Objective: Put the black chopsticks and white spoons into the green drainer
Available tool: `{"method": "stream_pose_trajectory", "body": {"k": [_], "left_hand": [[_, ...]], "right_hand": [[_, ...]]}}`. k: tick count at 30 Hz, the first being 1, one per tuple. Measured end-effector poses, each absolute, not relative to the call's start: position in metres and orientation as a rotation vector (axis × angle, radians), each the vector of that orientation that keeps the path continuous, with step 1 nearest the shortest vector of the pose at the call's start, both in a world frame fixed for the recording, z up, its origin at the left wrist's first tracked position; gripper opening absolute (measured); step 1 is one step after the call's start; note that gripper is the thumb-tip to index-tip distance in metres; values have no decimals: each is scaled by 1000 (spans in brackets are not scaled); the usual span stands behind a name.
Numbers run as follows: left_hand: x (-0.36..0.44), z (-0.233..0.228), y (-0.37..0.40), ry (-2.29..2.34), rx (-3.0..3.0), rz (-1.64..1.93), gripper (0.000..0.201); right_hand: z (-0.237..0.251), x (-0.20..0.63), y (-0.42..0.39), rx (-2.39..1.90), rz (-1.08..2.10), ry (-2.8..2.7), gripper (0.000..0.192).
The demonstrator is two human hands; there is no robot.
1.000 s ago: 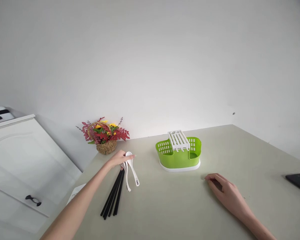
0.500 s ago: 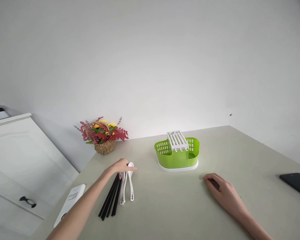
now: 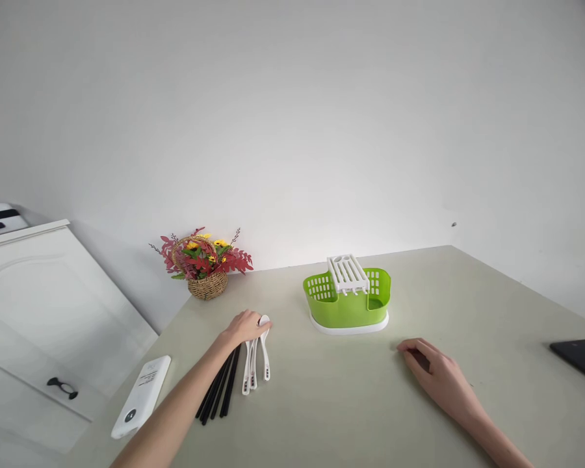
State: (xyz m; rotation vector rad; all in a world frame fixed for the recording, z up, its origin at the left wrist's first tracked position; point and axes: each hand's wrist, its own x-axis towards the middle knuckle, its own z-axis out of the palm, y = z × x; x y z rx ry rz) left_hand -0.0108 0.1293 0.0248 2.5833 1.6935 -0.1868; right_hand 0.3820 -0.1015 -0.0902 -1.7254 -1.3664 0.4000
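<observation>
My left hand [image 3: 247,326] is closed over the bowl ends of several white spoons [image 3: 266,361], which lie on the table with their handles pointing toward me. One spoon's bowl shows between thumb and fingers; the other bowls are hidden under the hand. Close beside them on the left lie several black chopsticks [image 3: 218,390], partly covered by my forearm. My right hand [image 3: 431,370] rests on the table to the right, fingers loosely curled together with nothing visible in them. Between the hands and farther back stands a green basket [image 3: 344,312] with a white slotted rack [image 3: 350,273] on top.
A wicker basket of red and yellow flowers [image 3: 207,263] stands at the back left. At the left edge lies a white oblong object [image 3: 143,393], next to a white cabinet [image 3: 53,312]. A black phone-like object [image 3: 580,356] is at the far right.
My left hand has shifted right, and the spoons have slid with it, away from the chopsticks. The right hand stays put. The view has turned slightly.
</observation>
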Motion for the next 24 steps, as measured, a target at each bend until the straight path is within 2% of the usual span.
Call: {"method": "stream_pose_trajectory", "body": {"k": [6,11,18,22,24], "left_hand": [[-6,28,129,1725,2677,-228,46],[3,51,132,1744,2726,-116,58],[59,112,129,1539,2853,355,52],[110,136,106,1150,2852,792,43],[135,140,88,978,2858,888,42]], "right_hand": [[-89,382,-102,-1710,389,-1363,30],[-90,383,-101,-1713,399,-1362,29],[-92,383,-101,-1710,410,-1372,28],[-91,382,-101,-1709,421,-1365,28],[-91,382,-101,-1711,427,-1363,28]]}}
